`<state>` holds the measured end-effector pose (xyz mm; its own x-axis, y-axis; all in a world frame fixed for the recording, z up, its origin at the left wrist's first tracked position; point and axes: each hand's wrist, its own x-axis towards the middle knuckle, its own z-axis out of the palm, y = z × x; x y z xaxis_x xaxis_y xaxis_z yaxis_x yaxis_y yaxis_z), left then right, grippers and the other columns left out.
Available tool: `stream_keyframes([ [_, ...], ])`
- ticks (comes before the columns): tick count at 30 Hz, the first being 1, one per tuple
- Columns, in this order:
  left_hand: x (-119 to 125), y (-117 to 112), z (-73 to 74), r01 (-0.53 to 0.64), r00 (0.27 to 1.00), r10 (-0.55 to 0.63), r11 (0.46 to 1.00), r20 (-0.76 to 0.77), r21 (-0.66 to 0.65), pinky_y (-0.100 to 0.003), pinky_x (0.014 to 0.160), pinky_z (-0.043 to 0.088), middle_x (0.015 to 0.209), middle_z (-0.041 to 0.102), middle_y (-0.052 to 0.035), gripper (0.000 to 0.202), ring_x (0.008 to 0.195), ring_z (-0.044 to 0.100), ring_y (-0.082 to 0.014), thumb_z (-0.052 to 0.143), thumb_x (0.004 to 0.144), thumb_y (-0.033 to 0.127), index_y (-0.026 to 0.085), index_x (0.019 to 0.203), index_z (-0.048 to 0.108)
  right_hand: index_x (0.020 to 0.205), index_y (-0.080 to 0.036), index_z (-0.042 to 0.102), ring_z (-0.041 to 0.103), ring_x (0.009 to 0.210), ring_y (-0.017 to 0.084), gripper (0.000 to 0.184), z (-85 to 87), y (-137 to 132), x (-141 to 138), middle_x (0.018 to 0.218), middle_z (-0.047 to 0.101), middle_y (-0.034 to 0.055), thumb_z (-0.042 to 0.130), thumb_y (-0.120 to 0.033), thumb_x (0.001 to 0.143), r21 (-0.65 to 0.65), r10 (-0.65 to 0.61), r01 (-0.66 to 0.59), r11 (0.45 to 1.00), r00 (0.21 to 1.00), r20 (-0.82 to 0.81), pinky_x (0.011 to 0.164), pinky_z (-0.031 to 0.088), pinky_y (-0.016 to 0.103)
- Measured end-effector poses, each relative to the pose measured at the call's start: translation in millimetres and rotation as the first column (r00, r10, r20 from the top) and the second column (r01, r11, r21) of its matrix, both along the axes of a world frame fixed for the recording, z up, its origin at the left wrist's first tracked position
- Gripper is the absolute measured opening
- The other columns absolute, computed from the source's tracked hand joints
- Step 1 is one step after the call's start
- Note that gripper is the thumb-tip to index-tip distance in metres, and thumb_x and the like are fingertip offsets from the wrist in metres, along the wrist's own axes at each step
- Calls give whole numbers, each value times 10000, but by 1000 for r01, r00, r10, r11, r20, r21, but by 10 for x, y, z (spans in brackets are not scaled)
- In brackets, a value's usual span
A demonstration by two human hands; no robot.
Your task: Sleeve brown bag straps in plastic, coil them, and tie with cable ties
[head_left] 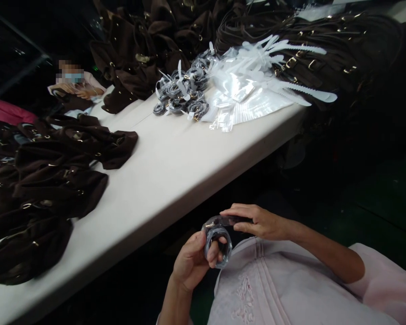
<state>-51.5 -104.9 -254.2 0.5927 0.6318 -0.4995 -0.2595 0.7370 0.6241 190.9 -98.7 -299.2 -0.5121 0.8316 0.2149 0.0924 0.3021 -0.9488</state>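
Observation:
In front of my chest, my left hand [194,259] is closed on a coiled strap [227,246] in clear plastic, its fingers passing through the ring of the coil. My right hand [255,221] pinches the dark loose end of that strap, which runs from the top of the coil to between the thumb and fingers. On the white table beyond lie several similar plastic-wrapped strap coils [177,90]. Beside them fans a stack of clear plastic sleeves [243,90] with white serrated tabs.
Dark brown bags [61,167] with gold fittings cover the table's left side, and more brown bags [149,45] are heaped at the back. Long dark straps with buckles [311,63] lie at the far right. The white table's front edge [203,198] runs diagonally. Another person [74,83] is at the far left.

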Motion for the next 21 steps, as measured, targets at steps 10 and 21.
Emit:
stream_keyframes([
  [10,206,-78,-21,77,995,-65,984,-80,163,-274,777,442,794,655,-99,377,738,575,-147,535,949,362,52,1136,640,1238,-219,621,619,911,169,262,128,94,26,998,661,62,524,-176,998,397,-375,380,836,922,-94,814,525,300],
  [21,282,171,-307,-541,824,562,818,-69,196,-224,837,538,902,693,-74,231,847,647,-131,663,883,212,77,1069,682,1134,-152,686,630,817,135,226,511,-213,-49,939,638,74,582,-102,940,131,-67,108,986,957,-284,728,517,229],
])
